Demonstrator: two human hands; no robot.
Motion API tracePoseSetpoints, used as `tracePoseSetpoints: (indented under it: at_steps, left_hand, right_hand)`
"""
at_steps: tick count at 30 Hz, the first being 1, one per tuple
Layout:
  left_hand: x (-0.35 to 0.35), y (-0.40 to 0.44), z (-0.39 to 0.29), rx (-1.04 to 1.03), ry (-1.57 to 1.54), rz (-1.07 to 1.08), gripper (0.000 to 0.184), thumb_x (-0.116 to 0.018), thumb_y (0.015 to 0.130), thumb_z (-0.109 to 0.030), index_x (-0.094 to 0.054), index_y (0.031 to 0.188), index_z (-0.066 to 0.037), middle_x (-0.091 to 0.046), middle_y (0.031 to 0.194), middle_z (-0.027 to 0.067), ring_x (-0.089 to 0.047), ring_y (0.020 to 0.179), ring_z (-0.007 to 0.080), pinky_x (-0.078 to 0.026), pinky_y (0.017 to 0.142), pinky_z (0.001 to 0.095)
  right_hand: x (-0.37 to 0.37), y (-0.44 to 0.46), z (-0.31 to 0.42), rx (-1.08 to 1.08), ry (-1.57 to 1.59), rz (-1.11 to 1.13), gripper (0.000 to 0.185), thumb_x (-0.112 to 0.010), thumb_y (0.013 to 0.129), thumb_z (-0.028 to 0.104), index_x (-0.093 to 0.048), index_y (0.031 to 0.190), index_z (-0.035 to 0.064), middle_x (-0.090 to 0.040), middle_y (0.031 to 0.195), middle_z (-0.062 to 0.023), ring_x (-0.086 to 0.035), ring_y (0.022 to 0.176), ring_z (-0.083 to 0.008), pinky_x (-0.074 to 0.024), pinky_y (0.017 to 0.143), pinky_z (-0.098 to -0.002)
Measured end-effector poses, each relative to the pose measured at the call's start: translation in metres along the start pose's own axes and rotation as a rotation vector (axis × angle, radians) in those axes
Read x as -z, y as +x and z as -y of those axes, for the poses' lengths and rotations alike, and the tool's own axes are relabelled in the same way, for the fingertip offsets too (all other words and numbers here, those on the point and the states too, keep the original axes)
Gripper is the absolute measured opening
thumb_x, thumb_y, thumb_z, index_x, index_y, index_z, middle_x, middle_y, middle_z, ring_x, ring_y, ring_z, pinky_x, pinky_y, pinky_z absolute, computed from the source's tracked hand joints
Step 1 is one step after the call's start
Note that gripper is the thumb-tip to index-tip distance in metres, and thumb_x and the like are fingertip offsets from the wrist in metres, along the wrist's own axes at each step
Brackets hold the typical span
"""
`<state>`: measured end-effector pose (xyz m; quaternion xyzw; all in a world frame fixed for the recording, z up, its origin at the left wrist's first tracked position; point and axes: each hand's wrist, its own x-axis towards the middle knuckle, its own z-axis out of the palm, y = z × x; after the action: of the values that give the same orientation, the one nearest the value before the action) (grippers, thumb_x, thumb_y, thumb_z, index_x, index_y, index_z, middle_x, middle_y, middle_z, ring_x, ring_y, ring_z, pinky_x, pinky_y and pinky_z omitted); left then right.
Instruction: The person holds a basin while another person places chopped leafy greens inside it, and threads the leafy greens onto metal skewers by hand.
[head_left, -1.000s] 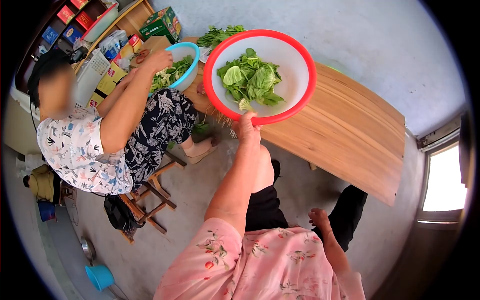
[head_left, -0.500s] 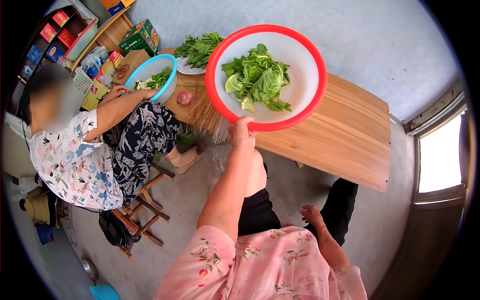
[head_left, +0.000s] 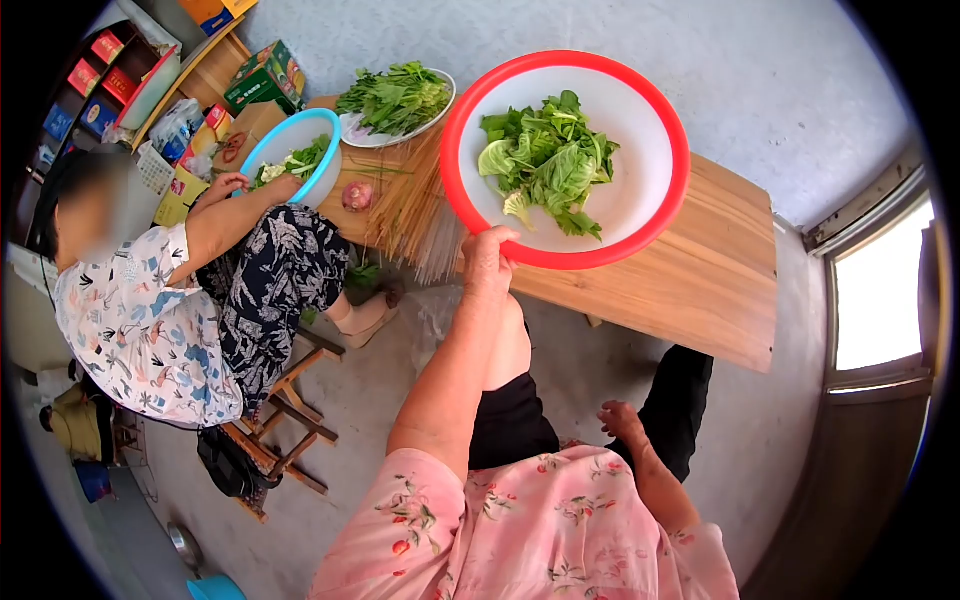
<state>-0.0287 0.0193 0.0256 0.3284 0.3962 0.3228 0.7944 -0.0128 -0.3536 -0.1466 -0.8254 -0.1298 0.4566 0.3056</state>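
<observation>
My left hand (head_left: pixel 487 262) grips the near rim of a white basin with a red rim (head_left: pixel 650 215), which is tilted toward me above the wooden table. Green leafy vegetables (head_left: pixel 555 165) lie inside it, toward its left side. My right hand (head_left: pixel 622 420) hangs low beside my black-trousered leg, holding nothing, its fingers apart. Left of the basin, thin wooden sticks (head_left: pixel 405 215) are spread on the table, next to a reddish-purple bulb (head_left: pixel 357 196). Behind them a white plate (head_left: pixel 447 98) bears leafy greens (head_left: pixel 400 97).
At the left a person (head_left: pixel 150 310) sits on a wooden stool (head_left: pixel 290 425), both hands at a blue-rimmed basin (head_left: pixel 325 180) of greens. The wooden table (head_left: pixel 715 290) runs right toward the wall. A green box (head_left: pixel 265 77) and a cardboard box (head_left: pixel 257 122) stand at the back left.
The red-rimmed basin, in my left hand, has shifted right relative to the table, uncovering the sticks, bulb and plate. The other person's hands have lowered to the blue-rimmed basin. The view has shifted.
</observation>
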Motion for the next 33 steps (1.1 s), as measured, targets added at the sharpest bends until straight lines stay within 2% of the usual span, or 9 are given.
tracePoseSetpoints:
  at_steps: [4,6,15,18,23,26,28,31,33]
  left_hand:
    - [0.001,-0.002,-0.001,0.074,0.086,0.074,0.024,-0.065,0.059,-0.005,-0.056,0.082,-0.005,-0.057,0.072,0.0058,-0.050,0.051,0.0163,-0.037,0.040,0.0281]
    - [-0.003,-0.007,-0.002,0.068,0.072,0.178,0.024,-0.065,0.059,-0.005,-0.056,0.081,-0.005,-0.058,0.073,0.0055,-0.052,0.053,0.0159,-0.037,0.040,0.0279]
    - [-0.007,0.004,0.009,0.129,0.109,0.203,0.024,-0.064,0.058,-0.002,-0.056,0.081,-0.004,-0.059,0.071,0.0065,-0.054,0.055,0.0165,-0.037,0.039,0.0272]
    - [0.000,0.008,0.003,0.162,0.103,0.191,0.024,-0.064,0.058,-0.001,-0.056,0.080,-0.005,-0.059,0.074,0.0064,-0.055,0.057,0.0169,-0.037,0.040,0.0282]
    - [0.008,0.010,-0.002,0.130,-0.008,0.110,0.025,-0.064,0.059,-0.001,-0.054,0.081,-0.007,-0.056,0.073,0.0040,-0.054,0.058,0.0167,-0.038,0.041,0.0293]
    - [0.009,0.008,-0.008,0.091,-0.058,-0.011,0.024,-0.063,0.057,-0.004,-0.054,0.079,-0.006,-0.055,0.070,0.0038,-0.051,0.052,0.0157,-0.035,0.038,0.0278]
    - [0.014,0.012,-0.010,0.061,-0.236,-0.036,0.024,-0.062,0.059,-0.001,-0.053,0.081,-0.005,-0.056,0.073,0.0050,-0.052,0.054,0.0170,-0.037,0.040,0.0279]
    - [0.016,0.013,-0.016,0.031,-0.267,-0.144,0.026,-0.060,0.060,0.001,-0.053,0.084,-0.004,-0.056,0.075,0.0064,-0.053,0.055,0.0183,-0.039,0.041,0.0278]
    - [0.020,0.011,-0.018,0.027,-0.249,-0.123,0.024,-0.061,0.060,0.001,-0.053,0.082,-0.003,-0.057,0.073,0.0075,-0.053,0.054,0.0194,-0.038,0.041,0.0281]
  right_hand:
    - [-0.001,-0.001,0.002,-0.008,0.016,-0.016,0.034,-0.061,0.078,0.018,-0.057,0.103,-0.0044,-0.061,0.068,-0.0162,-0.062,0.055,-0.0215,-0.0483,0.048,-0.0305]
    - [0.001,-0.002,0.005,0.011,-0.011,0.002,0.033,-0.060,0.079,0.019,-0.057,0.103,-0.0038,-0.061,0.068,-0.0164,-0.062,0.055,-0.0213,-0.0480,0.048,-0.0306]
    - [0.003,-0.003,0.013,-0.018,-0.035,-0.009,0.035,-0.060,0.079,0.020,-0.057,0.105,-0.0035,-0.062,0.071,-0.0155,-0.063,0.056,-0.0207,-0.0479,0.047,-0.0304]
    - [0.006,-0.002,0.015,-0.072,-0.034,0.029,0.037,-0.060,0.081,0.018,-0.055,0.109,-0.0049,-0.063,0.080,-0.0147,-0.064,0.060,-0.0209,-0.0504,0.047,-0.0294]
    - [0.006,-0.002,0.015,-0.068,-0.001,0.032,0.037,-0.060,0.080,0.016,-0.055,0.110,-0.0050,-0.063,0.080,-0.0148,-0.064,0.061,-0.0209,-0.0508,0.047,-0.0300]
    - [0.006,-0.004,0.019,-0.065,-0.005,0.004,0.038,-0.061,0.080,0.020,-0.056,0.109,-0.0041,-0.063,0.073,-0.0156,-0.064,0.059,-0.0204,-0.0491,0.047,-0.0297]
    - [0.006,0.000,0.013,-0.062,0.003,0.010,0.038,-0.061,0.080,0.020,-0.056,0.109,-0.0042,-0.063,0.073,-0.0159,-0.064,0.058,-0.0205,-0.0491,0.047,-0.0298]
    - [0.003,0.006,0.008,-0.053,-0.004,0.008,0.038,-0.062,0.079,0.019,-0.056,0.108,-0.0046,-0.063,0.072,-0.0165,-0.064,0.057,-0.0209,-0.0492,0.047,-0.0300]
    - [0.004,0.005,0.009,-0.056,-0.014,-0.003,0.038,-0.062,0.078,0.018,-0.056,0.107,-0.0048,-0.063,0.072,-0.0167,-0.063,0.057,-0.0211,-0.0491,0.047,-0.0302]
